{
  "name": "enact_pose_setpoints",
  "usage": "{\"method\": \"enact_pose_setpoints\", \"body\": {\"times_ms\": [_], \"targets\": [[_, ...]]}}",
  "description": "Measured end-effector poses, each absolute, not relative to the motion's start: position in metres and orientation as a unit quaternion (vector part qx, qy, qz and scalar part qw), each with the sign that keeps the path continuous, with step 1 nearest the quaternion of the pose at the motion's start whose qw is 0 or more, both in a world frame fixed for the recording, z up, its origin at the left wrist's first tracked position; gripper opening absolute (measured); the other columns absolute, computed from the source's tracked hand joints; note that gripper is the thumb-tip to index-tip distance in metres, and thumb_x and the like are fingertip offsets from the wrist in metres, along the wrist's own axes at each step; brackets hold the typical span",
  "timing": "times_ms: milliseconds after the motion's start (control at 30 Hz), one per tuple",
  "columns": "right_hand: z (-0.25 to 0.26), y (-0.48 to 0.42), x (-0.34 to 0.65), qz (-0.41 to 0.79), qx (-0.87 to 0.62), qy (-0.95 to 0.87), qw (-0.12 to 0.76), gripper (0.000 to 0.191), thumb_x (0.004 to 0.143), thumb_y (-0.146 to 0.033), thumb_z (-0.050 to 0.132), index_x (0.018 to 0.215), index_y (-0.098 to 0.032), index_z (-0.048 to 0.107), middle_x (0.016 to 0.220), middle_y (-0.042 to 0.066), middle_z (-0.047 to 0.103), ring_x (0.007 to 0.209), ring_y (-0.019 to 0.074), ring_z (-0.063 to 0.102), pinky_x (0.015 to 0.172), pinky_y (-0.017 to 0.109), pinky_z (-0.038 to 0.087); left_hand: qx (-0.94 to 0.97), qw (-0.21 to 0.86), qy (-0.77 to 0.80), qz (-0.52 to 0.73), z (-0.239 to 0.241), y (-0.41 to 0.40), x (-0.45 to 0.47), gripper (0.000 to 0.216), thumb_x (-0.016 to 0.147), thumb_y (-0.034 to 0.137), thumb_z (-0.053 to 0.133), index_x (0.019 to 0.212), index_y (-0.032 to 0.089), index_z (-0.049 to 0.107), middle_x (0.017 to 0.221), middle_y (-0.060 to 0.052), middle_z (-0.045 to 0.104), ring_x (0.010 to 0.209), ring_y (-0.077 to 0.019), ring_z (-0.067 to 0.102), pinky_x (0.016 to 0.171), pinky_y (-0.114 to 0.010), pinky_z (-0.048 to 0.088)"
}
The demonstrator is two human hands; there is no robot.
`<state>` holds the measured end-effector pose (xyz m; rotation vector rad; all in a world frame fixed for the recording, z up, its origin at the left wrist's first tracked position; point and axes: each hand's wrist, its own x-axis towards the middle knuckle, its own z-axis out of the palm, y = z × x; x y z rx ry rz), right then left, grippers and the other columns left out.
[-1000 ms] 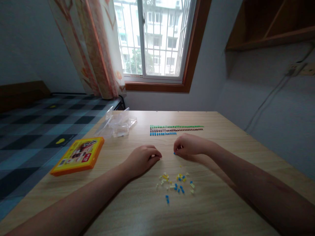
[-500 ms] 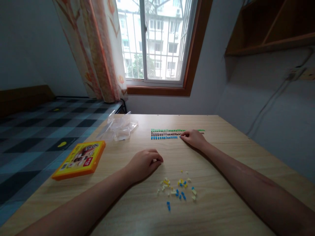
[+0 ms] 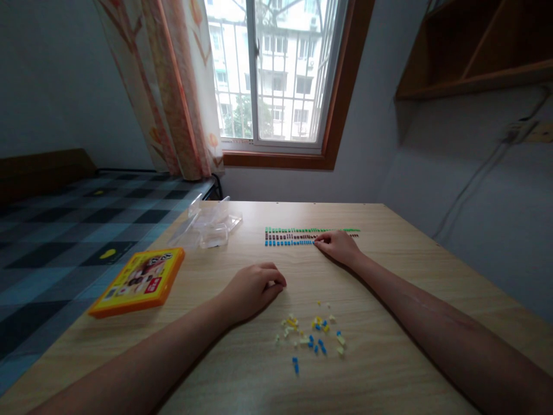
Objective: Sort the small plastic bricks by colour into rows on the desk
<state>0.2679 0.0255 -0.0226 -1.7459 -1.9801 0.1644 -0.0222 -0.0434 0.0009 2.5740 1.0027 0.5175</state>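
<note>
My right hand [image 3: 339, 246] is at the right end of a row of tiny blue building blocks [image 3: 287, 243], its thumb and fingertips pinched on a blue block at the row's end. Behind that row run a brown row [image 3: 285, 236] and a green row [image 3: 289, 229], partly covered by the hand. My left hand [image 3: 258, 288] rests on the table, fingers curled and thumb against the fingertips; whatever may be between them is hidden. Loose yellow, cream and blue blocks [image 3: 320, 346] lie scattered in front, nearer to me.
The wooden table [image 3: 224, 369] carries a yellow and orange box [image 3: 140, 279] at its left side. Clear plastic containers [image 3: 215, 235] stand at the back left. A bed with a checked cover [image 3: 129, 213] adjoins on the left; a wall shelf [image 3: 479, 80] hangs at upper right.
My right hand has shifted slightly left, closing the small gap between its fingertips and the blue row. My left hand stays in place.
</note>
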Motion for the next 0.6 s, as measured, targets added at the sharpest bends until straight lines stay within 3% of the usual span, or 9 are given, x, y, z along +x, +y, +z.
{"method": "enact_pose_setpoints", "body": {"times_ms": [600], "targets": [[-0.0238, 0.0264, 0.2663, 0.052, -0.641, -0.722, 0.254, 0.024, 0.082, -0.041, 0.061, 0.091, -0.029, 0.079, 0.078, 0.000, 0.075, 0.070, 0.0166, 0.065, 0.061, 0.025, 0.040, 0.902, 0.163, 0.357, 0.179, 0.0026, -0.0440, -0.0211, 0.016, 0.085, 0.021, 0.057, 0.087, 0.023, 0.073, 0.090, -0.001, 0.069, 0.075, -0.0136, 0.062, 0.069, -0.023, 0.045]]}}
